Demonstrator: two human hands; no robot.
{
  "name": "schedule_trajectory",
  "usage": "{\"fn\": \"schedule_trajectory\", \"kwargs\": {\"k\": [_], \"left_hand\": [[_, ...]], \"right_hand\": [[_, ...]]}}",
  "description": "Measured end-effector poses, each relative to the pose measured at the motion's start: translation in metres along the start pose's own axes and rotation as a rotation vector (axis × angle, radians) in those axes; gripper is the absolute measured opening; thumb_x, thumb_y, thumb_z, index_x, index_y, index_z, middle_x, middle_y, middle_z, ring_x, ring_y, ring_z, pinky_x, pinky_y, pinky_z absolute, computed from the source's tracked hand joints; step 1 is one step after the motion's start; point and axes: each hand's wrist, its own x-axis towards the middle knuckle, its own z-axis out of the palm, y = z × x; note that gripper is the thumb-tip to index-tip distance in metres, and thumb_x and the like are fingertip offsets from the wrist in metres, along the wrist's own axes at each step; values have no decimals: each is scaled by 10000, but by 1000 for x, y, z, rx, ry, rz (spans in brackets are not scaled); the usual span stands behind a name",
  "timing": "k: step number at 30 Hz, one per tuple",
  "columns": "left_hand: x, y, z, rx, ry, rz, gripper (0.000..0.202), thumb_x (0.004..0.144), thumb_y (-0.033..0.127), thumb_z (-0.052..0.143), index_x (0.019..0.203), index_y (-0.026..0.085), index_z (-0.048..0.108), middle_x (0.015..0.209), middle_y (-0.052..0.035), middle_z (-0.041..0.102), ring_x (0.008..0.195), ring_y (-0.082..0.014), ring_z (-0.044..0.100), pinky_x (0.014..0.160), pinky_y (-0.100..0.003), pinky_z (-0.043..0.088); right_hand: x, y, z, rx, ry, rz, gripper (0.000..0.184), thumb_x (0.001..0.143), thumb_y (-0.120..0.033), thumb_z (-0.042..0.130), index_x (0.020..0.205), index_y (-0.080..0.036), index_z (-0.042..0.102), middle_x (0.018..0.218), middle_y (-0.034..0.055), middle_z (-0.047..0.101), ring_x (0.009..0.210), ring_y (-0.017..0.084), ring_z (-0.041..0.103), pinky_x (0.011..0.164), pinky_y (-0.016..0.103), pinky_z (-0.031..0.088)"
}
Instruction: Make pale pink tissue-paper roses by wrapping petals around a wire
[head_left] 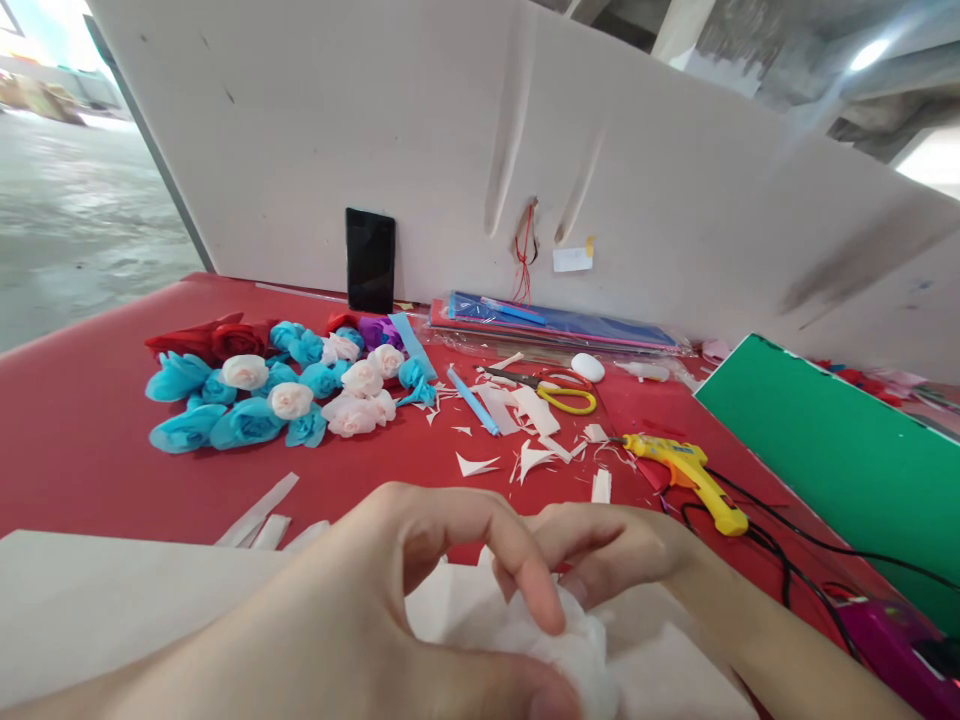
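Note:
A white paper flower (589,645) with layered, curled petals is between my two hands at the bottom centre. My left hand (390,590) grips its near side, thumb below and index finger curved over the top. From the right, my right hand (607,545) closes its fingers on the far side of the flower; some of its fingertips are hidden. White paper sheets (127,590) lie under and beside my hands. Beyond them on the red table are paper offcuts (534,460) and finished blue (247,423), pale pink (361,378) and red paper flowers (238,342).
Scissors (566,399) with a yellow and a red handle lie among the scraps. A yellow glue gun (686,470) with a black cord rests at right, before a green board (832,460). A dark phone (370,260) leans on the white partition (337,130). Wrapped paper packs (570,320) lie behind.

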Motion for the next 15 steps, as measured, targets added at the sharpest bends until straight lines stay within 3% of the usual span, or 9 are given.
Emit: {"fn": "schedule_trajectory", "kwargs": {"k": [5,15], "left_hand": [[4,0,1,-37,-27,-8,134,641,246,793,656,243,660,770,54,719,794,-188,658,672,-228,503],[4,0,0,-37,-19,-27,142,636,169,775,655,256,664,764,77,724,821,-185,666,726,-230,516]], "right_hand": [[2,-4,0,-9,-23,13,195,887,-285,564,787,-127,621,849,39,525,819,133,524,746,218,458],[3,-13,1,-41,-26,98,169,873,-264,538,767,-145,595,910,49,522,819,134,530,771,247,463]]}}
